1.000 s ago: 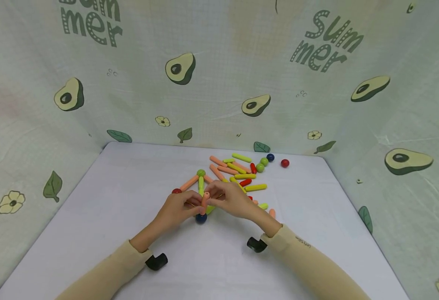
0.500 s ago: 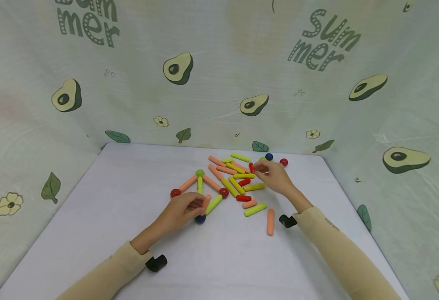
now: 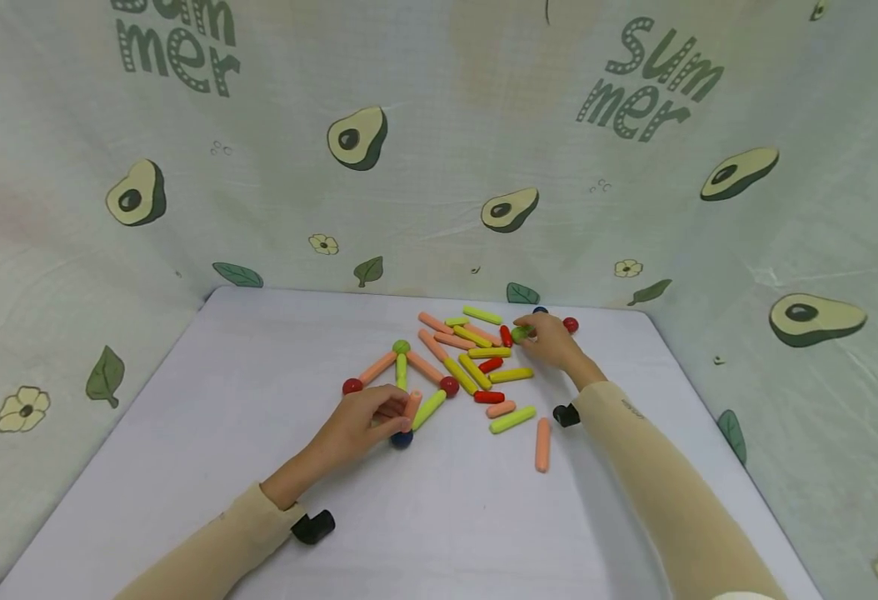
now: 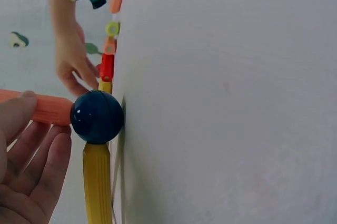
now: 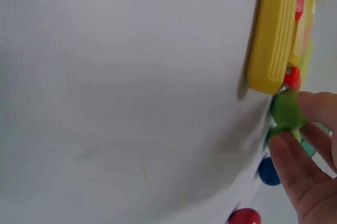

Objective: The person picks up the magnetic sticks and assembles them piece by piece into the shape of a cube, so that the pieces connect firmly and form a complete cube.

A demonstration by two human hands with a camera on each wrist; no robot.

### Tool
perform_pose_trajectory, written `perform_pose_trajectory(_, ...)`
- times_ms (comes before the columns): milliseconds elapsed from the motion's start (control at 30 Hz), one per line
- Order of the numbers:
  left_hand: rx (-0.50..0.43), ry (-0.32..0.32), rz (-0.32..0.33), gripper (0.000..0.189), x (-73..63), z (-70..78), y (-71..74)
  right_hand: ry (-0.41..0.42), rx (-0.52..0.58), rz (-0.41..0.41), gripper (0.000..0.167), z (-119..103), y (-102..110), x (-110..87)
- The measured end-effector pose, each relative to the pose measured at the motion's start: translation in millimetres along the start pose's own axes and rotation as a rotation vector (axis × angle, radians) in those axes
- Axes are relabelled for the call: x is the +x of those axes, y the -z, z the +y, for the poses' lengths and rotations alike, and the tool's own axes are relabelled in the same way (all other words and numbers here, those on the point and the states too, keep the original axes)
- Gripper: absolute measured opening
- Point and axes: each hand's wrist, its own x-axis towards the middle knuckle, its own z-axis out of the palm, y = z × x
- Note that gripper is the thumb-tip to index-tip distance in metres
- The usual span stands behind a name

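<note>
My left hand (image 3: 367, 421) pinches a salmon-coloured rod (image 3: 412, 406) that stands up from a dark blue ball (image 4: 97, 117). A yellow-looking rod (image 4: 97, 187) also joins this ball in the left wrist view. At the back right, my right hand (image 3: 555, 340) has its thumb and fingers around a green ball (image 5: 287, 109). A second green ball (image 5: 296, 133) sits right beside it, partly behind the fingers. A flat frame of rods lies past my left hand, with a green ball (image 3: 401, 347) at its top and red balls (image 3: 449, 386) at its lower corners.
Loose yellow rods (image 3: 510, 375), salmon rods (image 3: 542, 445) and short red rods (image 3: 489, 397) lie right of the frame. Behind my right hand are a blue ball (image 5: 269, 172) and a red ball (image 3: 571, 325). Patterned cloth walls (image 3: 424, 167) enclose the white table (image 3: 184, 433).
My right hand has left the salmon rod and moved to the back right, onto the green balls. My left hand stays in place, holding the rod on the blue ball.
</note>
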Motion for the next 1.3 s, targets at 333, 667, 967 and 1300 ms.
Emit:
perform_pose_trajectory(333,0.021,0.017,0.010,0.031,2.5,3.6,-0.8,-0.056,0.007,0.032,0.038,8.0,-3.6,-7.2)
perform_pose_trajectory(667,0.003,0.055,0.036,0.032,1.3,-0.5,-0.1,0.097,0.165,0.109,0.035,-48.3,7.1,-24.2)
perform_pose_trajectory(967,-0.020,0.059,0.036,0.031,0.6,-0.9,1.6,0.295,0.372,0.019,0.038,-126.9,1.6,-53.3)
perform_pose_trajectory(1300,-0.043,0.055,0.046,0.031,1.4,-2.0,1.3,0.456,0.505,-0.038,0.035,-162.5,-16.8,-65.4)
